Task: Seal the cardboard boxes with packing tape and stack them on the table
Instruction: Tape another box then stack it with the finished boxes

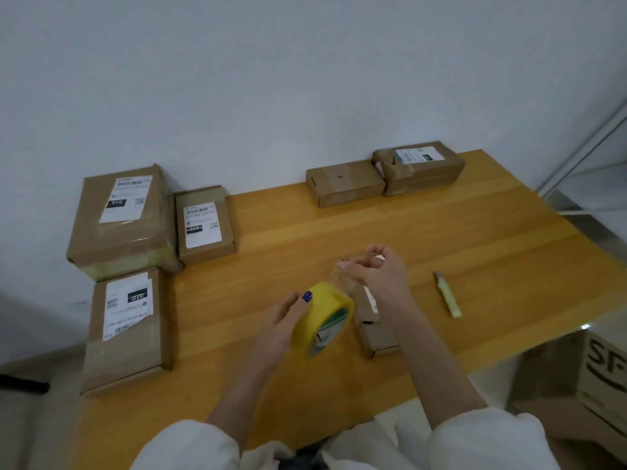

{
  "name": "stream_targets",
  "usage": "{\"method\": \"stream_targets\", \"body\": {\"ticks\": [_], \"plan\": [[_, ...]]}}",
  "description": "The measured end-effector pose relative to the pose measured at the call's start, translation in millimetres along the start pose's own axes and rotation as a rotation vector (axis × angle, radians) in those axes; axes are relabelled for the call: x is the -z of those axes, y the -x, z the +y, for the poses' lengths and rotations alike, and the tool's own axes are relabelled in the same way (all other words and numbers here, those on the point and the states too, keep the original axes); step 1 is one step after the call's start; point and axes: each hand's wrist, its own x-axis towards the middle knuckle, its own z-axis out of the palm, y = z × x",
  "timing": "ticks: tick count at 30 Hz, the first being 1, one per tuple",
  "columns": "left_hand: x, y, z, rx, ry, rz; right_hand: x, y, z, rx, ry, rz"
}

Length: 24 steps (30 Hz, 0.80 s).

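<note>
Yellow tape roll (324, 315) is gripped in left hand (283, 322), right hand (380, 278) pinches its clear free end (343, 273) just above, and box (381, 334) lies under right hand, long axis running away from the person.

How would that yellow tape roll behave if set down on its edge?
Being round, the tape roll would probably roll on the smooth table; laid flat it should stay. It looks nearly full, so likely hefty for its size. Its pulled strip looks thin, probably floppy.
</note>
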Motion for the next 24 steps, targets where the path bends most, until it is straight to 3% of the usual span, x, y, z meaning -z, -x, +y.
{"method": "stream_targets", "body": {"ticks": [7, 10, 18, 20, 24], "plan": [[-7.8, -15.2, -3.3, -0.134, -0.572, 0.067, 1.9, 8.2, 15.8, 0.011, -0.038, 0.195], [-9.5, -27.7, -13.9, -0.038, -0.845, 0.014, 5.8, 7.4, 9.3, 0.118, -0.043, 0.155], [11.7, -41.1, -2.4, 0.003, -0.553, -0.18, 44.8, -2.0, 35.0, -0.059, -0.2, 0.293], [12.0, -46.2, -5.9, -0.014, -0.703, -0.173, 51.7, -0.2, 47.5, -0.066, -0.204, 0.351], [1.0, -51.8, -11.6, -0.058, -1.117, -0.181, 56.2, 5.2, 84.6, -0.037, 0.055, 0.454]]}}
